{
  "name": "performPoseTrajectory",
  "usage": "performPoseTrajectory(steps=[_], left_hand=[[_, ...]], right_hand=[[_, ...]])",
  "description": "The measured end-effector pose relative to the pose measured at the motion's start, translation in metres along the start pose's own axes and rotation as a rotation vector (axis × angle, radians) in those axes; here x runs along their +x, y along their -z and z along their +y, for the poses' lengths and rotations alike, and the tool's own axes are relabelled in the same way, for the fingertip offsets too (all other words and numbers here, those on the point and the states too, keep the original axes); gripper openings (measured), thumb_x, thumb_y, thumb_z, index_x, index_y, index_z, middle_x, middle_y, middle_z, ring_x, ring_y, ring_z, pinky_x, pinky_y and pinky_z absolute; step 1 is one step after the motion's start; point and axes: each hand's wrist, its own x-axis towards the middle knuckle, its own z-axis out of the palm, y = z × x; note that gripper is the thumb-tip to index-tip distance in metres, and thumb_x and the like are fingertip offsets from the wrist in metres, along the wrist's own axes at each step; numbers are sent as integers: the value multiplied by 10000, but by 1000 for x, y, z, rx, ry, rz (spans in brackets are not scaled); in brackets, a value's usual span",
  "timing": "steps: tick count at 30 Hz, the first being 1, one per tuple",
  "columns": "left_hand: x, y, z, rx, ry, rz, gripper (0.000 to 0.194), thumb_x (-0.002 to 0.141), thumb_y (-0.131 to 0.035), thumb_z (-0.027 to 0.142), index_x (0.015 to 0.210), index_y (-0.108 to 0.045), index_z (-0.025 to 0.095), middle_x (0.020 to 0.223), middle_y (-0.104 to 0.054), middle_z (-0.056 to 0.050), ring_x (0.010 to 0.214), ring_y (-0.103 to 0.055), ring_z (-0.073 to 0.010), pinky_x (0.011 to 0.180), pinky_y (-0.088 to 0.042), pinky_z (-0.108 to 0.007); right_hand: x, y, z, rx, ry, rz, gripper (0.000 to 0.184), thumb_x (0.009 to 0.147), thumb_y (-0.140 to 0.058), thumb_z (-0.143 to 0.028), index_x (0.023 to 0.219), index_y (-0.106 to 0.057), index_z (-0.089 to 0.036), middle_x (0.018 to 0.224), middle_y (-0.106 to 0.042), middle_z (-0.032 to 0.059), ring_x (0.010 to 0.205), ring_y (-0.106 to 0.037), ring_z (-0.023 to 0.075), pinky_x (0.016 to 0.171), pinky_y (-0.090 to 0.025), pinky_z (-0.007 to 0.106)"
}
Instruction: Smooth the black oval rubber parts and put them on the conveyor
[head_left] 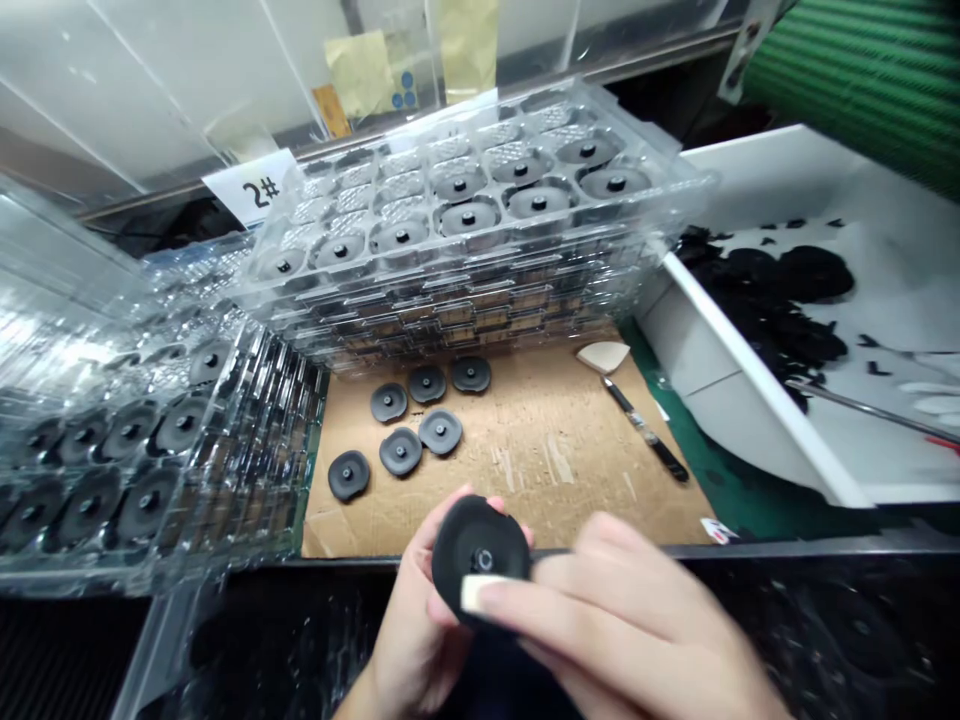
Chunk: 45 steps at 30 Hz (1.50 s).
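Black rubber disc pinched firmly between left hand and right hand, right fingertips pressed on its face, six more discs on cardboard beyond!

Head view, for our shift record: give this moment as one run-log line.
left hand: holds matte black round disc | right hand: touching disc | nearby: six dark grey discs on brown cardboard sheet

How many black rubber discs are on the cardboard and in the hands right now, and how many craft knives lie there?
Black rubber discs on the cardboard sheet: 6
Black rubber disc held between the left hand and right hand: 1
Craft knife: 1
Total: 8
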Motion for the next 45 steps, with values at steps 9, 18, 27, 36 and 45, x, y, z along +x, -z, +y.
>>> performPoseTrajectory(steps=[9,18,27,36,45], left_hand=[[11,24,0,-87,31,75,485,656,-705,375,1122,-625,265,1191,-636,-80,1020,-627,-252,975,-432,-391],[5,6,-7,19,56,87,550,621,-747,381,1143,-609,272,1166,-654,-61,1082,-585,-244,978,-421,-359],[-2,4,-2,68,94,151,405,618,-772,266,1011,-673,263,1038,-712,-28,971,-633,-194,872,-472,-273],[-7,4,9,58,178,44,498,467,-851,232,941,-703,267,983,-729,-20,893,-657,-190,820,-484,-261],[-11,16,4,25,202,-118,375,628,-761,237,997,-699,258,1001,-738,-10,893,-678,-198,818,-486,-255]], right_hand=[[-45,-28,96,-68,-419,-80,220,879,-485,-244,984,-678,-253,863,-709,22,767,-642,158,697,-496,301],[-1,-23,16,-24,-228,265,237,860,-494,-198,1056,-628,-201,933,-696,39,797,-645,149,672,-512,254],[15,-41,-12,-79,-104,95,249,857,-419,-127,948,-647,-164,768,-692,28,629,-603,136,605,-459,268],[-11,-14,-14,-209,-117,-20,268,866,-399,-99,982,-611,-215,761,-679,-5,613,-581,136,592,-423,264],[26,-12,22,-105,102,-41,309,918,-371,-162,1026,-651,-235,702,-610,7,643,-517,127,610,-379,270]])
